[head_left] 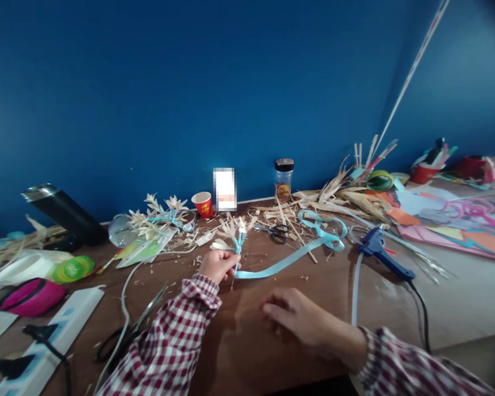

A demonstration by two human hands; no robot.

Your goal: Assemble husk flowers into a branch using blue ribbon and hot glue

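Observation:
My left hand (218,265) pinches the stem of a pale dried-husk flower (236,234), whose petals point up above the fingers. Light blue ribbon (278,268) is wound around that stem. From there the ribbon runs right across the brown table and ends in loose loops. My right hand (291,316) hovers over the table's front part, apart from the flower. Its fingers are loosely curled, slightly blurred, with nothing seen in them. Black-handled scissors (278,234) lie behind the ribbon. To the right is a blue glue gun (383,256).
A red paper cup (202,204) and a lidded jar (284,181) stand near the blue wall. Finished-looking husk flowers (160,214) lie left of the cup. At the left are a black flask (68,214), a power strip (61,341) and larger scissors (136,330). Coloured paper (449,236) covers the right.

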